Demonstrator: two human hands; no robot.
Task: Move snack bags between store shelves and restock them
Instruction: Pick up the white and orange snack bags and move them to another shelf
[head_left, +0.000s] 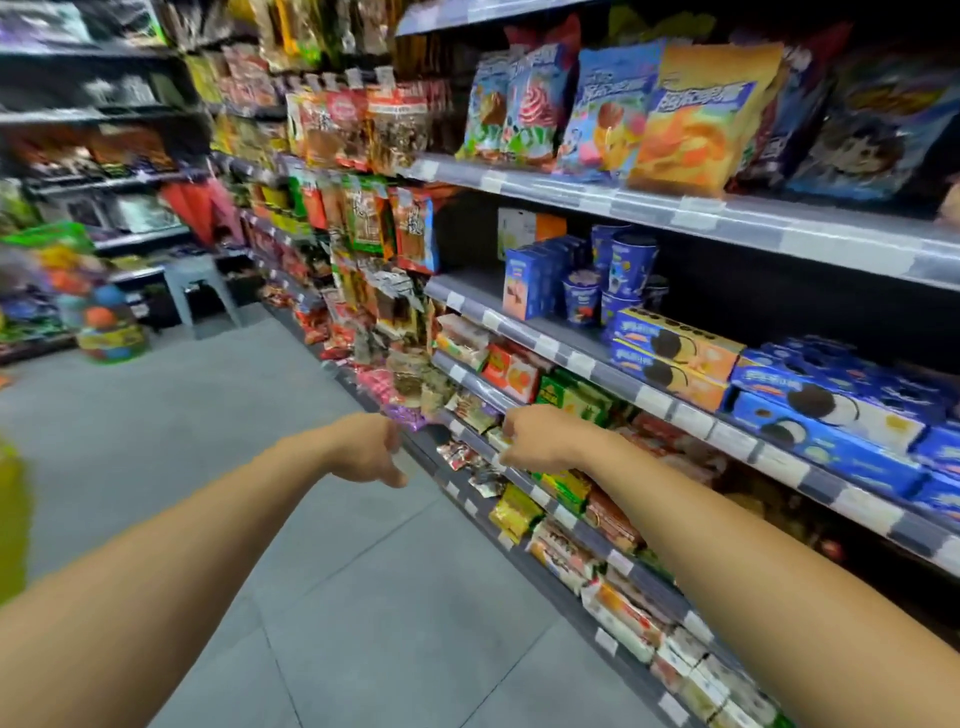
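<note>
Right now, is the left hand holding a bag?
No, the left hand holds nothing; its fingers are loosely curled.

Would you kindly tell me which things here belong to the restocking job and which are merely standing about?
Part of the job:
- right hand, reaching in at the lower shelves
- left hand, holding nothing
- small snack bags on the lower shelves

Standing about:
- blue biscuit boxes
- blue cups
- grey stool
- display of coloured balls
</note>
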